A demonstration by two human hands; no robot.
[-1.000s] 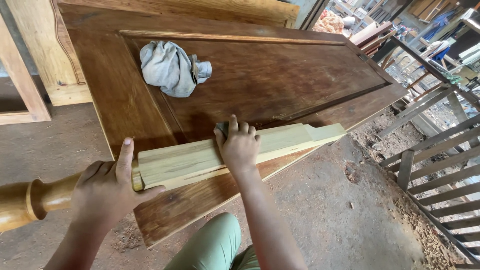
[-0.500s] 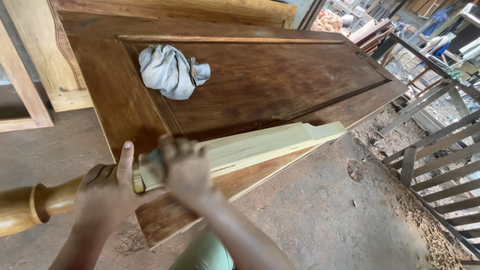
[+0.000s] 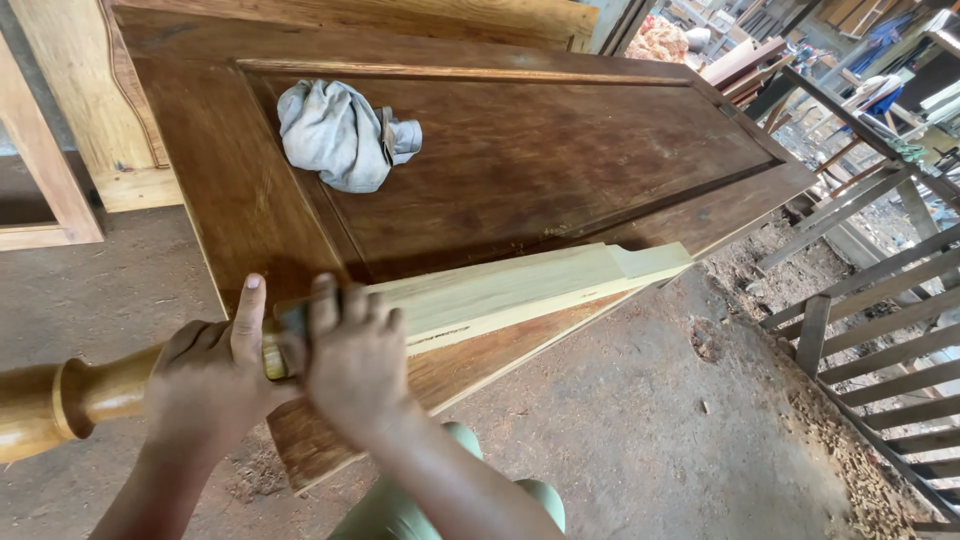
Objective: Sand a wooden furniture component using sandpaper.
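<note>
My right hand (image 3: 355,355) has slid back along the pale squared post (image 3: 520,290), pressing sandpaper flat beside my gripping left hand (image 3: 215,375); another sanding pass done.

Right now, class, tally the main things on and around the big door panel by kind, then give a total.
Dark brown wooden door panel: 1
Crumpled grey cloth: 1
Pale square-cut wooden post with a turned, varnished end: 1
Hands, left and right, both on the post: 2
Total: 5
</note>
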